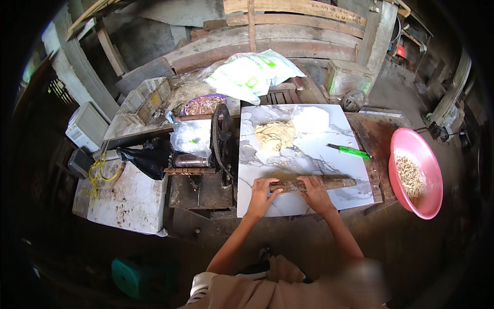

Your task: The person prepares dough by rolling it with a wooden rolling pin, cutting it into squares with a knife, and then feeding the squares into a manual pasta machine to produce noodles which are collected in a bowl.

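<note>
A dark wooden rolling pin (pixel 337 183) lies crosswise near the front edge of a marble-patterned board (pixel 252 159). My left hand (pixel 263 193) grips its left end, thumb and fingers bent around it. Closer to its middle, my right hand (pixel 315 193) has its fingers curled over the wood. Some flattened yellowish dough shows just behind the pin by my left hand; what lies beneath is hidden. Farther back on the board sits a lump of pale dough (pixel 275 135), beside a white plastic bag (pixel 312 119). A green box cutter (pixel 350 151) rests to the right.
On the right, a pink basin (pixel 436 180) holds many small pale strips. A machine with a large dark wheel (pixel 221 136) stands left of the board, plastic draped over it. White sacks (pixel 252 74), a purple-rimmed basket (pixel 205 104) and plastic crates (pixel 146 98) sit behind.
</note>
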Demonstrator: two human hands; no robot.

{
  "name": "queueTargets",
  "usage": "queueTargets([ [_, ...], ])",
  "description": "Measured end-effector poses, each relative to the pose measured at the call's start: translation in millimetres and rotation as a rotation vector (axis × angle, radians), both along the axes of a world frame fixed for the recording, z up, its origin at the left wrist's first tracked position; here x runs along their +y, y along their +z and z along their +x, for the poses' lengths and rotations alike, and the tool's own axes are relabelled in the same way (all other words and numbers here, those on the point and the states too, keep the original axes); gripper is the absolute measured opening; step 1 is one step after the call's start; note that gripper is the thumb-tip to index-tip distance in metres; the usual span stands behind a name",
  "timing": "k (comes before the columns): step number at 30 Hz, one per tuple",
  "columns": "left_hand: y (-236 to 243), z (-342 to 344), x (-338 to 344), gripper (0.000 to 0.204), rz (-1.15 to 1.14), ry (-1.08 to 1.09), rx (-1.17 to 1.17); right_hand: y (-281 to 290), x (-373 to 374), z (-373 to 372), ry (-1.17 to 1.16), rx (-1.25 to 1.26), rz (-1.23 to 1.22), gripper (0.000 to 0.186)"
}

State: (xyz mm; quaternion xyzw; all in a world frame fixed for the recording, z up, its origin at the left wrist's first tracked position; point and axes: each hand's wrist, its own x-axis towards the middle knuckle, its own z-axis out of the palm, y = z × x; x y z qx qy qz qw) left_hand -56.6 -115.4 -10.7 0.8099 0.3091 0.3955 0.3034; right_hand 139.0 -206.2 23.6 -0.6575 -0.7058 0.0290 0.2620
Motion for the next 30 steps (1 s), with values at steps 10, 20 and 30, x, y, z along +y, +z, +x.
queueTargets([
  [10, -18.6, 39.4, 5.4, 0.016, -0.086, 0.328, 0.188, -24.6, 41.2, -55.4, -0.432, -0.095, 0.118, 0.017],
  [20, -8.3, 82.6, 76.1, 0.029, -0.187, 0.655, 0.247, -15.7, 124.8, -35.1, -0.540, -0.253, 0.218, 0.025],
  [30, -14.1, 56.9, 13.3, 0.033, -0.259, 0.562, 0.146, -17.0, 61.5, -61.0, -0.434, -0.209, -0.017, 0.063],
])
